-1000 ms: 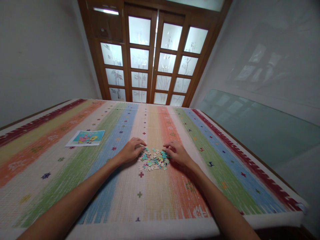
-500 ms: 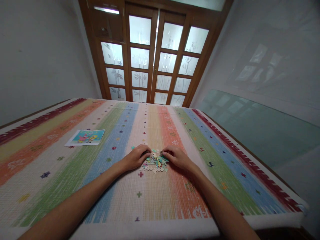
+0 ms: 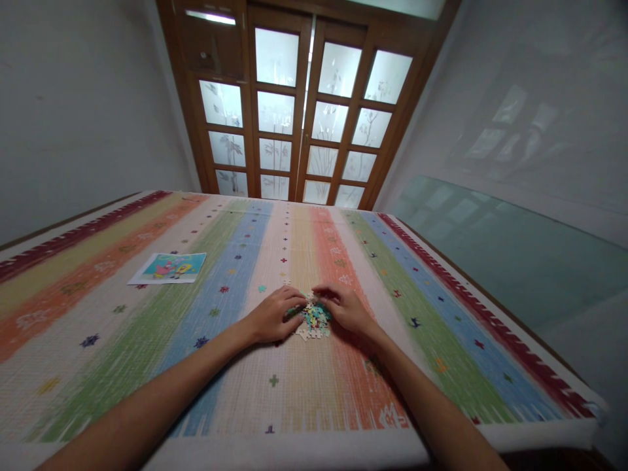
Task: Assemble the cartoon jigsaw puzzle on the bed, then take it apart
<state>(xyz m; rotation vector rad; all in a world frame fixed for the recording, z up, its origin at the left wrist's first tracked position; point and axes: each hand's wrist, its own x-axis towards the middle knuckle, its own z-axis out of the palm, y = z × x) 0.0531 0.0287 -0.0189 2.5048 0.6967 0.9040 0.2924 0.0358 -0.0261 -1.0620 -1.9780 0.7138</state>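
Note:
A small heap of jigsaw puzzle pieces (image 3: 314, 319) lies on the striped tablecloth, some teal and printed, others showing pale backs. My left hand (image 3: 279, 315) cups the heap's left side, thumb and fingers apart, fingertips at the pieces. Opposite it, my right hand (image 3: 347, 310) curves over the far right edge of the heap with its fingers spread from the thumb. Neither hand visibly grips a piece; the fingers hide part of the heap. A lone teal puzzle piece (image 3: 261, 288) rests just beyond my left hand.
To the left lies a printed picture sheet (image 3: 171, 268) with cartoon figures. The striped tablecloth (image 3: 122, 366) covers the table. A glass panel (image 3: 490, 242) leans along the right wall. Wooden doors with frosted panes (image 3: 304, 104) stand behind the table.
My left hand has slid right and slightly nearer, pushing the left-side pieces in so the heap is narrower. My right fingers have opened and shifted a little left. The lone teal piece is now uncovered.

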